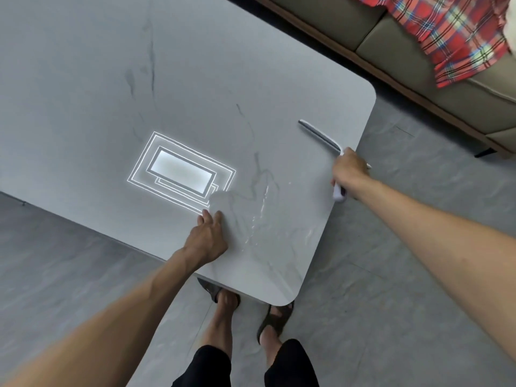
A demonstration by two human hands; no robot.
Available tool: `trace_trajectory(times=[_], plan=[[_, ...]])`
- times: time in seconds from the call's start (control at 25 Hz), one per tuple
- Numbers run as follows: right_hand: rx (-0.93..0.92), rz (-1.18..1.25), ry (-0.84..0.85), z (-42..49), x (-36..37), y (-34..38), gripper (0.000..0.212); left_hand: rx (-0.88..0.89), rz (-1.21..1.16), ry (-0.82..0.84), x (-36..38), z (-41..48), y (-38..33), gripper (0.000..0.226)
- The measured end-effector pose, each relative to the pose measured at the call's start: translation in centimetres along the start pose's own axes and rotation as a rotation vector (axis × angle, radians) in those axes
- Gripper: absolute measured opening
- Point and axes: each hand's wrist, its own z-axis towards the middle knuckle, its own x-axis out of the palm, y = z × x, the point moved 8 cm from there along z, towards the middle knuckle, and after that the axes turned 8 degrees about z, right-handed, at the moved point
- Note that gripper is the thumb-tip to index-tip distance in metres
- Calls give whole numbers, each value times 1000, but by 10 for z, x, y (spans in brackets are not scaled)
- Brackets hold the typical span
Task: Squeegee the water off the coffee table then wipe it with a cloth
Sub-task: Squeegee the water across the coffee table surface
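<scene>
The grey marble-look coffee table [167, 79] fills the upper left of the head view. My right hand [349, 170] is shut on the white handle of a squeegee [321, 136], whose blade lies on the tabletop near the right edge. Streaks and beads of water [259, 213] glisten on the near right part of the top. My left hand [208, 237] rests flat on the table near the front edge, fingers apart, holding nothing. No cloth is in view.
A sofa [391, 43] with a red plaid fabric [458, 34] runs along the upper right. Grey tiled floor [405, 247] surrounds the table. My sandalled feet [251, 308] stand at the table's near corner. A ceiling light's reflection [181, 171] shines on the top.
</scene>
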Motion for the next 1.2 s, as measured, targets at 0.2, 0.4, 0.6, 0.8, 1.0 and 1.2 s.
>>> trace_trajectory(times=[0.2, 0.4, 0.6, 0.8, 1.0, 1.2], plan=[[-148, -28, 93, -36, 45, -4, 46, -17, 37, -20, 6, -3, 1, 66], [-450, -177, 225, -109, 71, -32, 47, -59, -23, -199, 2, -12, -8, 43], [-483, -174, 345, -144, 59, -60, 40, -227, -370, -399, 19, -68, -11, 43], [-716, -339, 294, -170, 18, -60, 25, -349, -665, -490, 60, -123, 15, 51], [-1147, -649, 531, -213, 73, -36, 25, -443, -734, -578, 71, -147, 52, 53], [-1299, -770, 602, -251, 170, -6, 40, -416, -612, -537, 68, -141, 62, 62]])
